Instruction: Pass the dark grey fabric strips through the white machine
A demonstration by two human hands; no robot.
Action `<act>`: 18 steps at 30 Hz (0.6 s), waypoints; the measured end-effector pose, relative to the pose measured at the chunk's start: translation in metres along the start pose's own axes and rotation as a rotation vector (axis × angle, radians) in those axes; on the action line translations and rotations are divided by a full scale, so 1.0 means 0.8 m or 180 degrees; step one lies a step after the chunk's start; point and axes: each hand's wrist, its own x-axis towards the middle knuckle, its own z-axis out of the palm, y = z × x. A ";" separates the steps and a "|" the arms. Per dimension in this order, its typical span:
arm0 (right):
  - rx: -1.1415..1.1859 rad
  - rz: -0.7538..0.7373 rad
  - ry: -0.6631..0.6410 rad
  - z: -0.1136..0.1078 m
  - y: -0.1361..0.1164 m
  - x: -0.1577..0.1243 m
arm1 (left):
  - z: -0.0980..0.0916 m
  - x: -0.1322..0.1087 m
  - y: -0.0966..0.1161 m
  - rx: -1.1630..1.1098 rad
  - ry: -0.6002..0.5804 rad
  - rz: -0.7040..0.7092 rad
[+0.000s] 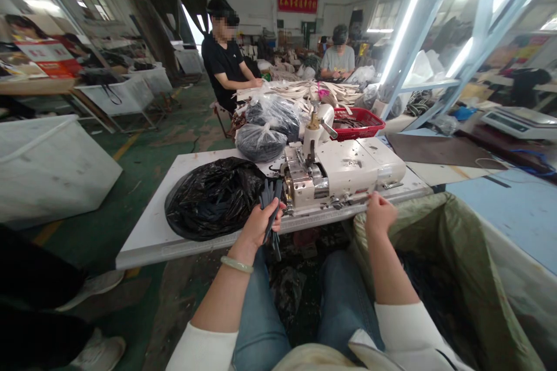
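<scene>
1. blue jeans point(278, 313) fill the bottom of our view, our knees apart, with white sleeves point(204, 351) pushed up both forearms.
2. our left hand point(261, 223) is closed around a bunch of dark strips point(272, 214) - narrow and flat, their ends hanging below the fist, the material too small to tell. a pale green bangle point(237, 264) sits on that wrist.
3. our right hand point(378, 213) is half-curled, its fingertips point(369, 200) at the front edge of the white counter point(143, 246) - whether it pinches anything, we cannot tell.
4. just ahead of our hands, a cream industrial sewing machine point(343, 168) stands on the counter, with a heaped black plastic bag point(213, 197) beside it to the left.
5. a green woven sack point(409, 237) stands open beside our right knee, something dark inside.
6. farther along lie two tied bags of dark pieces point(265, 127), a red plastic basket point(357, 123) and a heap of pale strips point(300, 90); beyond them sit two co-workers, one in a black t-shirt point(224, 61), one in a grey t-shirt point(338, 61).
</scene>
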 end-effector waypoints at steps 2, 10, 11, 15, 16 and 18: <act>-0.0996 -0.0064 0.0897 -0.056 0.040 0.018 | 0.000 0.002 -0.001 0.0071 -0.0020 0.0003; 0.0413 -0.0165 -0.1143 -0.027 -0.018 -0.029 | 0.017 0.006 -0.010 0.0397 -0.0152 -0.0093; 0.0896 -0.0008 -0.1846 -0.004 -0.040 -0.049 | 0.019 0.005 -0.011 0.0485 -0.0193 -0.0114; 0.1507 0.0183 -0.3146 0.059 -0.101 -0.119 | 0.022 -0.002 -0.014 0.0859 -0.0351 -0.0252; 0.1421 0.0142 -0.3170 0.067 -0.107 -0.129 | 0.021 -0.004 -0.014 0.0879 -0.0349 -0.0284; 0.1282 0.0078 -0.3042 0.074 -0.110 -0.136 | 0.018 -0.008 -0.014 0.0841 -0.0314 -0.0300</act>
